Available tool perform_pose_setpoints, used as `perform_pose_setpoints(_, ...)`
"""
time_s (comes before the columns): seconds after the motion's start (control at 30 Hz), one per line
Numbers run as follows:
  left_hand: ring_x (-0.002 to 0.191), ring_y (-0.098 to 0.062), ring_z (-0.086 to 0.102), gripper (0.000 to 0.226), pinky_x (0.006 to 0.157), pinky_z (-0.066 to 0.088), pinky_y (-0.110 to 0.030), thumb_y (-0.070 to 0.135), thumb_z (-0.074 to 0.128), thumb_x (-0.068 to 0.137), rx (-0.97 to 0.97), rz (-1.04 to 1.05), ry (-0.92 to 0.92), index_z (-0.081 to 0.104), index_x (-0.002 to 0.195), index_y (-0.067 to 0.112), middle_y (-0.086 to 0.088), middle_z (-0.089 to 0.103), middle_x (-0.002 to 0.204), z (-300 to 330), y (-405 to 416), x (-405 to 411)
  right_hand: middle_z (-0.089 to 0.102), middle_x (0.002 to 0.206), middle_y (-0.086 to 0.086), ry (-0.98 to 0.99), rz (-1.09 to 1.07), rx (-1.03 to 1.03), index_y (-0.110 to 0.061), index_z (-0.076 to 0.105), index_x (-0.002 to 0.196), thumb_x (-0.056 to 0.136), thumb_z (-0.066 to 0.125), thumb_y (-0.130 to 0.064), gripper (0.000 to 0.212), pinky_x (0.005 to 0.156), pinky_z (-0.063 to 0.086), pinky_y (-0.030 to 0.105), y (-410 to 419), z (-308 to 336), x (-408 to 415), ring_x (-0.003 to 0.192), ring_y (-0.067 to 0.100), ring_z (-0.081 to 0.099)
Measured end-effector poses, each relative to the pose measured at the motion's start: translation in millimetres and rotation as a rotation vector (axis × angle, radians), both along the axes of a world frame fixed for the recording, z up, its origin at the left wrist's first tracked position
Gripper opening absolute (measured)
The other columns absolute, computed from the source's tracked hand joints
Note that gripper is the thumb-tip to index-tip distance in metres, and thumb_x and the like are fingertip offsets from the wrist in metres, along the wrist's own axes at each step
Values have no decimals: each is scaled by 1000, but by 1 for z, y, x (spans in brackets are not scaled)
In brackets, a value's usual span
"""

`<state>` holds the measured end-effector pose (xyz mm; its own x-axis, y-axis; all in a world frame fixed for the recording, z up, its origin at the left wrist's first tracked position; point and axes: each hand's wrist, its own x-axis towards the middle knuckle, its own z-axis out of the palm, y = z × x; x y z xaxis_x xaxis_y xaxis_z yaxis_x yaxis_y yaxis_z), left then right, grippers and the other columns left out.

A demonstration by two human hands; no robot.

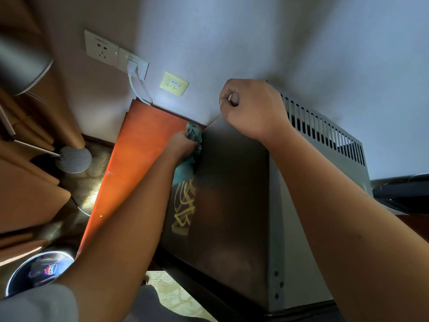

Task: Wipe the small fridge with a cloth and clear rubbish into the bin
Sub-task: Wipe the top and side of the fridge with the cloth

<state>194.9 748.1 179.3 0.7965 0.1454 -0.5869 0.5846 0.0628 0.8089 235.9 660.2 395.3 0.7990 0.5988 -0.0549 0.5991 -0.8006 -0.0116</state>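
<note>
The small fridge [232, 194] fills the middle, seen from above, with a dark glossy top and a grey vented back panel [325, 133]. My left hand [181, 145] grips a crumpled teal cloth [193, 145] against the fridge's left edge near the far corner. My right hand [253, 108] is curled at the fridge's far corner by the wall and seems to pinch something small and pale; I cannot make out what. A round metal bin [18, 275] stands at the lower left with a blue wrapper [50, 269] inside.
An orange-red wooden surface [137, 154] lies left of the fridge. Wall sockets [102, 48] with a white plug and cable [134, 68] sit on the wall behind. A lamp base [74, 159] and brown curtain are at left. Dark cables [401, 191] lie at right.
</note>
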Motion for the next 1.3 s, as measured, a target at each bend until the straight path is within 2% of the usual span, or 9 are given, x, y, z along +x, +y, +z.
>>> perform_pose_setpoints(0.1,91,-30,66,29,82,56,-40,18,60,87,212,-174,129,68,114,11,-13,70,104,-23,-2,-15,53,64,-16,6,4,-8,-32,66,90,87,51,-28,15,61,39,22,1,1,0,65,5,53)
perform_pose_setpoints(0.2,88,-25,65,27,77,56,-39,20,66,87,148,-199,131,67,115,17,-8,68,99,-15,-2,-24,54,64,-16,4,-1,-9,-32,65,89,87,51,-28,15,59,37,22,0,1,0,65,5,54)
perform_pose_setpoints(0.33,83,-19,65,17,62,48,-27,15,69,90,-74,-36,-78,68,106,19,-2,67,90,23,10,-5,52,62,-16,0,5,2,-32,64,86,87,51,-27,14,58,35,22,0,0,1,62,4,51)
perform_pose_setpoints(0.47,81,-13,64,15,63,46,-25,19,64,89,-32,52,-250,69,104,20,5,68,86,51,5,16,49,60,-15,3,19,-5,-33,62,86,89,52,-28,12,56,33,21,-1,1,0,58,1,47)
perform_pose_setpoints(0.67,90,-27,66,31,75,55,-37,17,61,85,100,-74,80,66,115,11,-13,70,105,-6,3,7,54,65,-16,-4,6,-17,-31,64,88,87,51,-26,14,56,33,20,0,1,0,65,5,52)
perform_pose_setpoints(0.8,86,-25,66,28,70,55,-37,21,61,88,205,-214,144,64,116,16,-9,66,98,-15,-6,-18,52,62,-16,1,3,-35,-33,63,87,87,51,-26,14,57,35,21,2,1,0,61,3,51)
perform_pose_setpoints(0.93,89,-26,67,23,82,57,-42,27,67,87,115,-184,-25,69,108,19,-7,68,97,21,5,-13,53,64,-15,-1,-16,-45,-32,65,89,87,50,-26,16,62,39,24,4,1,0,65,6,53)
perform_pose_setpoints(1.1,82,-20,61,9,68,44,-32,25,62,90,159,-161,-284,63,81,24,1,63,81,70,7,-11,53,66,-15,-17,-22,-50,-30,66,89,86,51,-27,16,64,43,26,4,2,-4,70,9,54)
perform_pose_setpoints(1.3,97,-24,63,33,86,55,-43,28,62,90,63,-160,68,63,122,22,-6,65,108,7,-6,-55,52,62,-14,-17,-62,-16,-27,69,91,87,52,-24,19,61,37,23,6,5,-12,59,2,48)
